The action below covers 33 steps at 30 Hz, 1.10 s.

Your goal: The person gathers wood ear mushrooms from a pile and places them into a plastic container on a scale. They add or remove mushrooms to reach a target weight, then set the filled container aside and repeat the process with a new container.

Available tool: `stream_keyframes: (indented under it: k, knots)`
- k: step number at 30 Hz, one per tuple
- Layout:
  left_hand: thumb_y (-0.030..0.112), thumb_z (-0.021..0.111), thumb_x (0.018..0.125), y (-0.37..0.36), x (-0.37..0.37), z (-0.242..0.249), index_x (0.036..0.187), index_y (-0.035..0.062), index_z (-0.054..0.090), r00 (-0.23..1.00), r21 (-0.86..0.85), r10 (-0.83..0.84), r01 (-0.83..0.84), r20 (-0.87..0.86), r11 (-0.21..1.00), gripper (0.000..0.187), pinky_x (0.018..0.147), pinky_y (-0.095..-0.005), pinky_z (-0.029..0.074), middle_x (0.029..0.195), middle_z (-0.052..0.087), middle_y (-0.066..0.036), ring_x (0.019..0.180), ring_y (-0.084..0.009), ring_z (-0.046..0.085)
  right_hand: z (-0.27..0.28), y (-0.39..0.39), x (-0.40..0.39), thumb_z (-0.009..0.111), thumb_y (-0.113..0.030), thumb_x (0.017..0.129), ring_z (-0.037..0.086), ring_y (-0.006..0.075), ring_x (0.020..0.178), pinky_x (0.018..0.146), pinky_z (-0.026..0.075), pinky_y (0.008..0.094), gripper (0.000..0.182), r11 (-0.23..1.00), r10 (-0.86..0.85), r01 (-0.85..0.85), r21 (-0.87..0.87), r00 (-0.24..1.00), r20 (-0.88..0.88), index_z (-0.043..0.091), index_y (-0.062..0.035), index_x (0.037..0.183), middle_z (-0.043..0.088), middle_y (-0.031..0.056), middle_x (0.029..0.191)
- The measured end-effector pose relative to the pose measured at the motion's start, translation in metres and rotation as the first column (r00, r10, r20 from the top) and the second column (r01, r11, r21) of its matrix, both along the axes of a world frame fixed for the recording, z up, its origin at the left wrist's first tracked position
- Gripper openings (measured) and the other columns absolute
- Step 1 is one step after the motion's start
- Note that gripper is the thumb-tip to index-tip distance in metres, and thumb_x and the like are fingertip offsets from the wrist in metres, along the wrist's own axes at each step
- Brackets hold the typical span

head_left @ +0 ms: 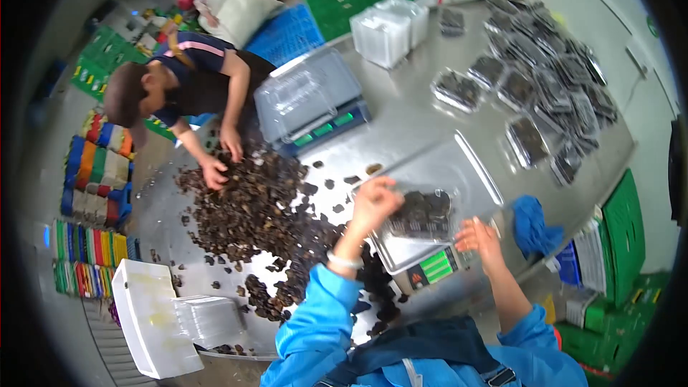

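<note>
Across the steel table (pixel 401 111) spreads a big dark heap of dried mushroom pieces (pixel 251 208), with a co-worker (pixel 190 82) bent over its far side, both of that person's hands in the pile. Nearer, a scale (pixel 430 244) sits at the table's near edge, and on its pan rests a clear plastic box (pixel 423 213) part filled with the dark pieces. The left hand (pixel 373 201) hovers over the box's left end with fingers bunched; whether it pinches any pieces I cannot tell. The right hand (pixel 479 238) rests open at the box's near right corner, fingers spread by the scale's green display (pixel 437 266), holding nothing firmly. Done well, I judge, filling goes by small pinches dropped into the box's middle, with neither hand leaning on the pan, so the reading stays true. Room is tight: the scale stands close to the edge, a blue cloth (pixel 532 223) lies just right of it, and the heap crowds the left. Filled boxes (pixel 545 79) cover the far right, with open steel between them and the scale. A second scale (pixel 312 104) stands beyond the heap.
</note>
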<state>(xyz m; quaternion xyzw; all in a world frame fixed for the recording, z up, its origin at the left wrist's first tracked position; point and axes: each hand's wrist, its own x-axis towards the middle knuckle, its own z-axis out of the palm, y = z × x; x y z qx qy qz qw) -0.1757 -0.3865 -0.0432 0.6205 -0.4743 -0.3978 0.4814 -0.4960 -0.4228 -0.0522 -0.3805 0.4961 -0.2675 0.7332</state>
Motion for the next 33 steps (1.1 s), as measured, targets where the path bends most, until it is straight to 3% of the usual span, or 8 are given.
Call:
stream_keyframes:
  k: [1,4,10,18,22,28,30,33]
  knots:
    - [0.016,0.082,0.073,0.016,-0.013,0.000,0.107,0.0099,0.073,0.814,-0.210,0.110,0.015,0.570,0.978,0.035,0.103,-0.0384,0.046,0.130,0.060,-0.016,0.121,-0.0327,0.057,0.005,0.002,0.002,0.050,-0.028,0.107,0.071,0.0188,0.075,0.068,0.058,0.0302,0.035,0.999,0.012,-0.015,0.053,0.999,0.053,0.058,0.0005,0.125,0.070,0.0137,0.091]
    - [0.025,0.086,0.079,0.054,-0.046,0.023,0.137,0.0036,0.050,0.910,0.187,0.228,-0.306,0.347,0.934,0.071,0.084,-0.0373,0.056,0.119,0.061,-0.019,0.102,-0.0268,0.066,0.010,0.008,0.009,0.058,-0.016,0.103,0.071,0.0212,0.082,0.073,0.058,0.0324,0.034,0.994,0.100,-0.099,-0.048,0.995,0.026,0.051,0.0028,0.130,0.070,0.0160,0.098]
    - [0.012,0.068,0.099,0.092,-0.037,0.003,0.125,0.0027,0.045,0.841,0.401,0.260,-0.057,-0.474,0.914,0.035,0.064,-0.0280,0.058,0.092,0.067,-0.009,0.072,-0.0162,0.068,0.002,0.008,0.011,0.065,-0.001,0.095,0.071,0.0251,0.089,0.077,0.059,0.0352,0.036,0.978,0.206,-0.207,0.006,0.974,0.096,0.047,0.0027,0.126,0.069,0.0186,0.099]
    - [-0.002,0.056,0.099,0.117,-0.029,-0.020,0.126,0.0030,0.047,0.870,0.314,0.209,-0.067,-0.446,0.947,0.029,0.067,-0.0299,0.056,0.086,0.065,-0.009,0.073,-0.0173,0.066,-0.024,0.023,0.014,0.067,0.000,0.091,0.073,0.0259,0.079,0.066,0.058,0.0353,0.021,0.983,0.165,-0.179,0.036,0.956,0.244,0.052,-0.0024,0.106,0.072,0.0181,0.091]
    - [0.005,0.056,0.102,0.135,-0.026,0.013,0.131,0.0003,0.049,0.849,0.254,0.173,-0.048,-0.500,0.966,0.030,0.083,-0.0337,0.058,0.115,0.066,-0.010,0.092,-0.0208,0.069,-0.002,-0.009,-0.008,0.066,-0.003,0.091,0.072,0.0253,0.075,0.065,0.058,0.0349,0.020,0.993,0.119,-0.118,-0.025,0.932,0.342,0.054,-0.0035,0.107,0.071,0.0166,0.087]
    - [0.005,0.068,0.092,0.260,0.109,0.013,0.114,0.0022,0.067,0.898,0.183,0.404,-0.433,0.175,0.883,0.022,0.080,-0.0300,0.053,0.098,0.073,-0.006,0.088,-0.0177,0.068,0.069,-0.168,-0.065,0.061,-0.012,0.096,0.067,0.0246,0.095,0.084,0.055,0.0364,0.017,0.824,-0.091,0.331,-0.460,0.878,0.470,0.061,-0.0030,0.110,0.070,0.0152,0.109]
    - [0.002,0.065,0.090,0.326,0.162,0.015,0.123,0.0040,0.063,0.722,0.075,0.487,-0.592,0.491,0.803,0.033,0.080,-0.0331,0.054,0.104,0.071,-0.009,0.087,-0.0196,0.067,0.087,-0.192,-0.062,0.060,-0.021,0.099,0.067,0.0221,0.101,0.085,0.054,0.0346,0.030,0.789,-0.349,0.536,-0.300,0.794,0.498,0.059,-0.0041,0.124,0.066,0.0110,0.120]
    - [0.000,0.065,0.088,0.431,0.204,0.039,0.130,0.0046,0.061,0.311,-0.133,0.623,-0.817,0.718,0.561,0.043,0.098,-0.0427,0.050,0.122,0.066,-0.019,0.110,-0.0311,0.064,0.081,-0.177,-0.044,0.064,-0.027,0.099,0.067,0.0199,0.101,0.086,0.054,0.0342,0.038,0.848,-0.257,0.261,-0.460,0.964,0.073,0.057,-0.0077,0.132,0.064,0.0061,0.123]
